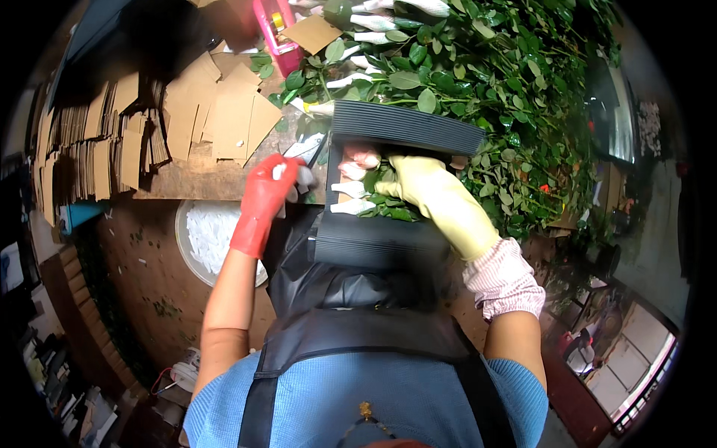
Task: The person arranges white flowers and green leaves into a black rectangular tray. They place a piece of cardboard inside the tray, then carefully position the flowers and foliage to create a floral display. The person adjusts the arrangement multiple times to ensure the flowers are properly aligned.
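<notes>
My left hand (265, 187), in a red rubber glove, is closed on a small white piece (278, 172) at the left of a dark grey ribbed holder (405, 123). My right hand (422, 187), in a yellow glove with a striped cuff, reaches into the holder with fingers bent over leafy stems; what they grip is hidden. Inside lie pink roses (361, 160), some white-sleeved heads (349, 190) and green leaves (392, 209). The holder rests at the table edge, against my black apron (351, 336).
A large pile of leafy rose stems (485, 67) with white-sleeved heads covers the back right. Cardboard stacks (104, 142) and loose pieces (231, 119) lie on the wooden table (164, 183) at left. A pink plastic container (280, 45) stands behind. A basin (183, 243) of white pieces sits below.
</notes>
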A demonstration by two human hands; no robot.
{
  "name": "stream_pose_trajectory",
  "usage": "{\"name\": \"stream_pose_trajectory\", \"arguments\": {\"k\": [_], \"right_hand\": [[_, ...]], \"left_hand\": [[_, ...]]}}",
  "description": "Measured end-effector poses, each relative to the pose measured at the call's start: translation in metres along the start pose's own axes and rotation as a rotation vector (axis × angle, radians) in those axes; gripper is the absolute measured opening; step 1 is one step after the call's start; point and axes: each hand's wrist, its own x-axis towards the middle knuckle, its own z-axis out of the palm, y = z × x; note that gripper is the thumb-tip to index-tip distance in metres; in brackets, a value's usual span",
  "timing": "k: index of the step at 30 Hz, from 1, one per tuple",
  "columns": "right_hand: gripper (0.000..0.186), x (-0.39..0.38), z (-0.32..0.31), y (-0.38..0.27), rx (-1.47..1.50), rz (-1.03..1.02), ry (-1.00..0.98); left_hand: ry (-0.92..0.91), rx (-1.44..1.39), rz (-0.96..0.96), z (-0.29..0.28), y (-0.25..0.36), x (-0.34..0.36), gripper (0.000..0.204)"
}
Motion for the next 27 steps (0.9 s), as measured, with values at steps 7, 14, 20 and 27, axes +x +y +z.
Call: {"name": "stream_pose_trajectory", "arguments": {"k": [7, 14, 20, 27], "right_hand": [[0.059, 0.022, 0.053, 0.003, -0.213, 0.039, 0.068], [0.045, 0.013, 0.046, -0.003, -0.217, 0.052, 0.097], [0.055, -0.037, 0.01, 0.004, 0.029, -0.258, 0.292], [0.03, -0.03, 0.005, -0.032, 0.019, -0.166, -0.228]], "left_hand": [[-0.389, 0.53, 0.044, 0.037, 0.038, -0.014, 0.048], [-0.247, -0.048, -0.058, 0.019, -0.022, -0.006, 0.038], [-0.244, 0.213, -0.04, -0.024, 0.008, -0.032, 0.02], [-0.731, 0.569, 0.009, 0.02, 0.015, -0.001, 0.041]]}}
